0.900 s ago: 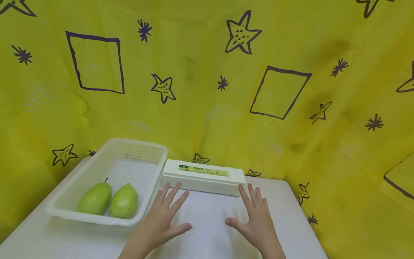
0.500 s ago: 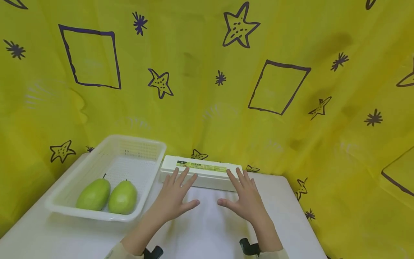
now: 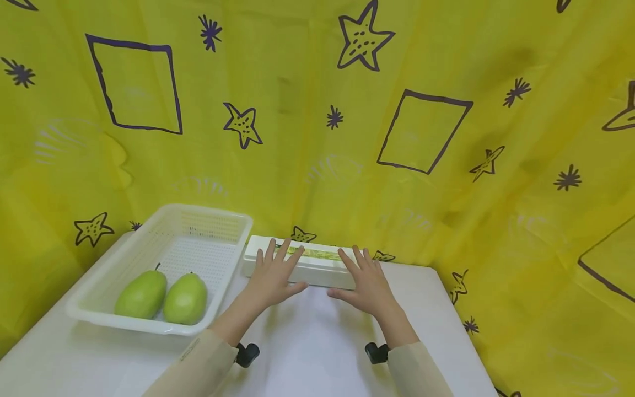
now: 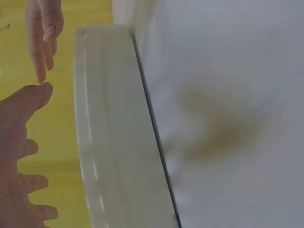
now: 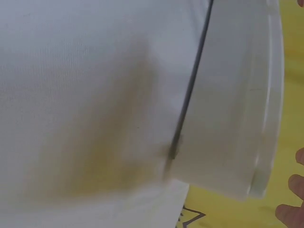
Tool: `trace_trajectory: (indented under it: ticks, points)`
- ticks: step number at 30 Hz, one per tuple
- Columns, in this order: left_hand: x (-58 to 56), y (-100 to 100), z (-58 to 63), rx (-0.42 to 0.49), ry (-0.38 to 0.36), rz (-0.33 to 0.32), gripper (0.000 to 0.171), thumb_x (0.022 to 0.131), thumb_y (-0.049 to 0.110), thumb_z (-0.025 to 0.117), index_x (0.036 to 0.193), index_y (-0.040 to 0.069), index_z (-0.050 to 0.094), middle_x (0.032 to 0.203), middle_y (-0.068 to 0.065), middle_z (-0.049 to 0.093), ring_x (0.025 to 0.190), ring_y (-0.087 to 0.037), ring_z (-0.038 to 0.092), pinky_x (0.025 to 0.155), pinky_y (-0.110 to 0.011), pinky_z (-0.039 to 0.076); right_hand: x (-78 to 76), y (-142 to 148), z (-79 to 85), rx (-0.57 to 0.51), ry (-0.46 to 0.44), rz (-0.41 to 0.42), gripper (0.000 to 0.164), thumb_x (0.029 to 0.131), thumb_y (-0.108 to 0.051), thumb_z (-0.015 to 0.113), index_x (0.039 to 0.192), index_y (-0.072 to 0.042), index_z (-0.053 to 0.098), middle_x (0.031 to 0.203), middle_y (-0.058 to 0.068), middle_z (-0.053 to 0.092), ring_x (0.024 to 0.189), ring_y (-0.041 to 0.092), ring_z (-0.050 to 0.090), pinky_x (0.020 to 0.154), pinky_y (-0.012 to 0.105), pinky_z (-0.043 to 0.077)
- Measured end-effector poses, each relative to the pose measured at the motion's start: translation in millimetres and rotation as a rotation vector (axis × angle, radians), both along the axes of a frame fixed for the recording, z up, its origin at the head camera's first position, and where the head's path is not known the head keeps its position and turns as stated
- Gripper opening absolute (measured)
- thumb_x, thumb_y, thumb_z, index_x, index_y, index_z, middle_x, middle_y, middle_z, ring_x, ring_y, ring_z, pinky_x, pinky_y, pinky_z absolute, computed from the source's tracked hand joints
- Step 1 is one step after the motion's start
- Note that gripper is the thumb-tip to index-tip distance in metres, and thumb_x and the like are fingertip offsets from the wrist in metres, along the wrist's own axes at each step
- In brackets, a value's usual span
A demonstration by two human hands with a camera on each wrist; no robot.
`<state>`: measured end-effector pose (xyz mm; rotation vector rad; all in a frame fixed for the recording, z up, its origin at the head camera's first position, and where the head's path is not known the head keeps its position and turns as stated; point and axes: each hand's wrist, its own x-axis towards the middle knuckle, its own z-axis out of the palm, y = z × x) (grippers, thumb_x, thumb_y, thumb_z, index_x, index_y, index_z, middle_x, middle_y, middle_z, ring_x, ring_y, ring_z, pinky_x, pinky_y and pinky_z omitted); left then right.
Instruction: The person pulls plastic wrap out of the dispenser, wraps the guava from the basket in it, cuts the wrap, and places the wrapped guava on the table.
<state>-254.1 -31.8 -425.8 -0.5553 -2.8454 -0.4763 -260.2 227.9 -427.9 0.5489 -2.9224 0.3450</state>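
Observation:
A long white lidded box (image 3: 301, 274) with a yellow-green label, shaped like a cling film dispenser, lies at the back of the table. My left hand (image 3: 275, 274) is spread over its left part, fingers straight and apart. Over the right part, my right hand (image 3: 365, 282) is spread the same way, its thumb pointing toward the left thumb. Both hands overlap the box in the head view. In the left wrist view the hands are beyond the lid edge of the box (image 4: 118, 128). Only fingertips (image 5: 297, 186) of the right hand show in the right wrist view.
A white plastic basket (image 3: 205, 220) stands left of the box, with two green pears (image 3: 142, 295) in its near end. The white table (image 3: 312, 342) ends at a yellow patterned curtain (image 3: 297, 165). Dark wrist devices (image 3: 246, 355) sit under both sleeves.
Both hands have moved forward, from in front of the box to over its lid, and slightly closer together. Sleeves have come into view. The basket and pears stay in place.

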Motion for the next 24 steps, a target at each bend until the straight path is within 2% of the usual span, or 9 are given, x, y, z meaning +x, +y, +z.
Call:
trace_trajectory:
  ticks: [6,10,14,18,21,24]
  points:
    - [-9.5,-3.3,-2.1,0.001,-0.052,0.048,0.082,0.088,0.055,0.068,0.155,0.019,0.037,0.161,-0.022,0.027,0.145,-0.056,0.015,0.110,-0.076,0.015,-13.9,-5.0,-9.6,0.017,0.012,0.000,0.091,0.085,-0.068,0.062,0.158,-0.027,0.028,0.164,0.018,0.019,0.151,0.045,0.008,0.116,0.068,0.014]
    - [-17.1,-6.4,-3.0,-0.024,-0.089,0.065,0.081,0.089,0.057,0.066,0.155,0.020,0.037,0.160,-0.021,0.030,0.144,-0.055,0.020,0.110,-0.077,0.015,-22.8,-7.5,-16.1,0.029,0.013,-0.011,0.089,0.087,-0.066,0.063,0.159,-0.029,0.026,0.165,0.019,0.015,0.151,0.046,0.005,0.117,0.067,0.013]
    - [-25.6,-9.5,-4.4,-0.071,-0.119,0.076,0.078,0.088,0.058,0.066,0.153,0.022,0.041,0.156,-0.020,0.037,0.142,-0.054,0.026,0.109,-0.077,0.016,-30.3,-10.4,-20.6,0.042,0.046,-0.008,0.084,0.087,-0.059,0.067,0.157,-0.028,0.032,0.163,0.020,0.023,0.148,0.049,0.016,0.118,0.065,0.015]
    - [-31.8,-10.7,-6.3,-0.076,-0.147,0.080,0.076,0.089,0.057,0.066,0.152,0.023,0.042,0.158,-0.021,0.034,0.144,-0.055,0.020,0.110,-0.077,0.012,-35.0,-13.0,-22.4,0.066,0.046,-0.022,0.080,0.088,-0.057,0.067,0.156,-0.028,0.036,0.161,0.020,0.029,0.147,0.050,0.019,0.118,0.065,0.015]
    - [-35.4,-10.7,-7.7,-0.086,-0.168,0.073,0.081,0.089,0.060,0.065,0.156,0.025,0.036,0.162,-0.022,0.025,0.146,-0.057,0.012,0.111,-0.077,0.008,-38.0,-14.9,-22.6,0.095,0.021,-0.049,0.080,0.089,-0.060,0.064,0.156,-0.030,0.033,0.163,0.020,0.023,0.149,0.049,0.013,0.117,0.067,0.011]
    - [-40.0,-11.6,-10.2,-0.112,-0.157,0.077,0.087,0.087,0.064,0.063,0.158,0.027,0.030,0.163,-0.022,0.020,0.146,-0.057,0.009,0.110,-0.078,0.006,-41.8,-17.1,-21.9,0.127,0.007,-0.071,0.080,0.090,-0.064,0.060,0.157,-0.032,0.030,0.165,0.019,0.018,0.150,0.049,0.008,0.117,0.069,0.008]
